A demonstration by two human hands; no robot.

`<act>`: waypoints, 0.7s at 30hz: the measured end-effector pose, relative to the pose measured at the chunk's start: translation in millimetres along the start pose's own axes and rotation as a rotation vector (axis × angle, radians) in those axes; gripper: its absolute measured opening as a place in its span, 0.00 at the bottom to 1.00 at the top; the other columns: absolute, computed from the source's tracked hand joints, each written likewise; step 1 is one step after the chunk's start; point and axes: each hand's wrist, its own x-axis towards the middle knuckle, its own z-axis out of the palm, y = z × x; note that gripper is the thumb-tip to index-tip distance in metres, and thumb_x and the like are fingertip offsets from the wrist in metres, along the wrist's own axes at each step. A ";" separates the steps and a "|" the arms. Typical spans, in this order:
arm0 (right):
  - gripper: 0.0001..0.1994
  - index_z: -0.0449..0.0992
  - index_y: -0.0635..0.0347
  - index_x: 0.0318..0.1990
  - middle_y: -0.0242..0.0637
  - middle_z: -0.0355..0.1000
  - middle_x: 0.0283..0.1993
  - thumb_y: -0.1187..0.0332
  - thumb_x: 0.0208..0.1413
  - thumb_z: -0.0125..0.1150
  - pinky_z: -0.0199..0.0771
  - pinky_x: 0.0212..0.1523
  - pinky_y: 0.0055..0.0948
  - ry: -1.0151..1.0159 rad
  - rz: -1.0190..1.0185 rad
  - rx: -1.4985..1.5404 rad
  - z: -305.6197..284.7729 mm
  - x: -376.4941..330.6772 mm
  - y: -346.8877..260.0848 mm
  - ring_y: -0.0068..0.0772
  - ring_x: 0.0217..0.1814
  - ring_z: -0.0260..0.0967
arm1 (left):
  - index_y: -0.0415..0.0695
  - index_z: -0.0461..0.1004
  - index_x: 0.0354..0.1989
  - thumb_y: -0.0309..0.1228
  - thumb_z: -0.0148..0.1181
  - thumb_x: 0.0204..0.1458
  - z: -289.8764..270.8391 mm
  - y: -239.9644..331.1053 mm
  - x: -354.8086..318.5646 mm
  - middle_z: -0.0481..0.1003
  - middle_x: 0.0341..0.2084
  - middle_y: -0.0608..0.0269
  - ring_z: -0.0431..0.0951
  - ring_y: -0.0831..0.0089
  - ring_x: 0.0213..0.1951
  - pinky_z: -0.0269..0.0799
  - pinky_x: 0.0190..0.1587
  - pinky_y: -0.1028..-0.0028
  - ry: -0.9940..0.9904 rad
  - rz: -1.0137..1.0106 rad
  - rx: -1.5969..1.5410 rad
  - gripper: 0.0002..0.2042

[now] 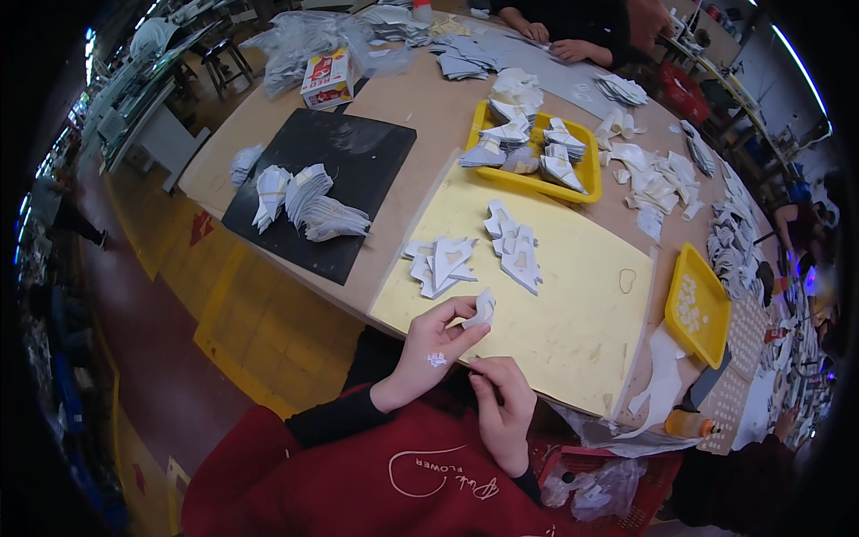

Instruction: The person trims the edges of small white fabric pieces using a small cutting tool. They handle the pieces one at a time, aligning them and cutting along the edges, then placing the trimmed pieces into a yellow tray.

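Note:
My left hand [428, 347] pinches a small curved white cut piece [484, 309] between thumb and fingers, above the near edge of the yellow sheet [573, 331]. Small white specks cling to the back of that hand. Just right of it and lower, my right hand [506, 404] is closed, its thumb and fingertips together near the table edge; whatever they grip is too small to make out. Beyond the hands, two loose piles of white cut-out pieces lie on the sheet, a left pile [440, 267] and a right pile [514, 246].
A black board [358, 152] bears several bundled stacks [309, 201]. One yellow tray [586, 152] with bundles stands at the far side, another yellow tray [689, 336] at the right. A red crate [658, 501] sits below the table edge. Across the table are a person's hands [568, 49].

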 end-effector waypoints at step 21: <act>0.10 0.79 0.66 0.42 0.40 0.75 0.36 0.82 0.52 0.63 0.65 0.26 0.18 0.226 0.062 -0.015 -8.5 4.0 0.0 0.21 0.28 0.68 | 0.32 0.71 0.44 0.15 0.59 0.52 1.2 26.2 -0.1 0.75 0.47 0.50 0.77 0.69 0.48 0.72 0.54 0.69 -0.135 -0.173 -0.238 0.11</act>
